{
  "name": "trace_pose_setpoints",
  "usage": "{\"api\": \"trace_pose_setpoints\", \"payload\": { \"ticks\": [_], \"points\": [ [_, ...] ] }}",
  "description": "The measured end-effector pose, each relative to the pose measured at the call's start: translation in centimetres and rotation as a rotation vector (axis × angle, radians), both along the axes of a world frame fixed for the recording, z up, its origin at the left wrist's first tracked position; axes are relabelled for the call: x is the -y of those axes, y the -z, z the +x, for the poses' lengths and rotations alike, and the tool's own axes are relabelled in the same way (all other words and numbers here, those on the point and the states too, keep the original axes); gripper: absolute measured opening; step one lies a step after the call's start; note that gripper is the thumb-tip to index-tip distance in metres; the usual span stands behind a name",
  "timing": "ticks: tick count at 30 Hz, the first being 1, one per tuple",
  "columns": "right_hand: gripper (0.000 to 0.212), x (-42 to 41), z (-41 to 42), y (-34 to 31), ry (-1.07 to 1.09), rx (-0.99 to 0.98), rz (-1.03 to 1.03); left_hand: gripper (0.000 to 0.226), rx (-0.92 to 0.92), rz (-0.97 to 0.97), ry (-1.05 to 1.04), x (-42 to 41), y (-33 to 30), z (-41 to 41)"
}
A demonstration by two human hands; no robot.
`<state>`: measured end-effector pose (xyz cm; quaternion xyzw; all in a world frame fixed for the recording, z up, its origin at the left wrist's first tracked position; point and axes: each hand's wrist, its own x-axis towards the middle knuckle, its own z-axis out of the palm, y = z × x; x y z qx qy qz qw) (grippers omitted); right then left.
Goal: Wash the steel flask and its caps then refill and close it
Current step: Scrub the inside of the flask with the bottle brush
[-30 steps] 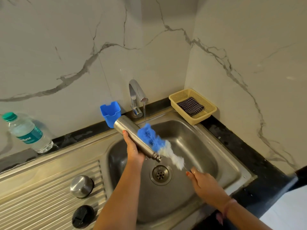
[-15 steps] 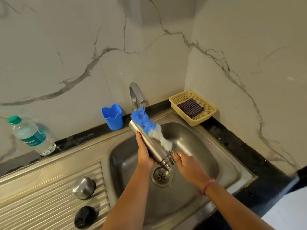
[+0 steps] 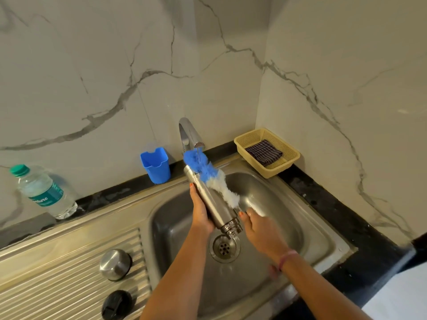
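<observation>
My left hand (image 3: 201, 211) grips the steel flask (image 3: 211, 202) over the sink basin (image 3: 307, 227), tilted with its open neck down toward the drain. My right hand (image 3: 260, 232) holds the handle of a blue and white bottle brush (image 3: 208, 176), whose bristles lie along the flask's outer side. Water runs from the tap (image 3: 188, 135) onto the brush's blue tip. A steel cap (image 3: 114, 264) and a black inner cap (image 3: 117, 304) sit on the ribbed drainboard (image 3: 57, 280) at the left.
A blue plastic cup (image 3: 155, 165) stands left of the tap. A clear water bottle (image 3: 42, 192) with a green cap stands at the far left. A yellow basket (image 3: 286, 148) holding a checked cloth sits in the right corner. The drain (image 3: 223, 248) is below the flask.
The brush slid from near the flask's neck up along its side to the base under the tap. My right hand followed toward the neck. The flask swung more upright.
</observation>
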<state>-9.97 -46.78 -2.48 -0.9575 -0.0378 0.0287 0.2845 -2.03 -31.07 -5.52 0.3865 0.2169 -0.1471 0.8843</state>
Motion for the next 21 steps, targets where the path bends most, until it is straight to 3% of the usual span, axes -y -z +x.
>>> {"api": "trace_pose_setpoints", "payload": {
  "ticks": [5, 11, 21],
  "points": [
    [0.022, 1.6, -5.7, 2.6, 0.003, -0.096, 0.046, 0.083, 0.003, -0.044, -0.006, -1.1, 0.5, 0.3],
    [0.030, -1.4, -0.8, -0.4, 0.042, 0.051, -0.085, 0.090, -0.024, 0.023, 0.029, 0.7, 0.8, -0.9],
    [0.030, -0.7, -5.5, 1.3, 0.049, -0.047, 0.087, 0.096, 0.000, -0.003, -0.042, -0.9, 0.7, 0.1]
  ]
}}
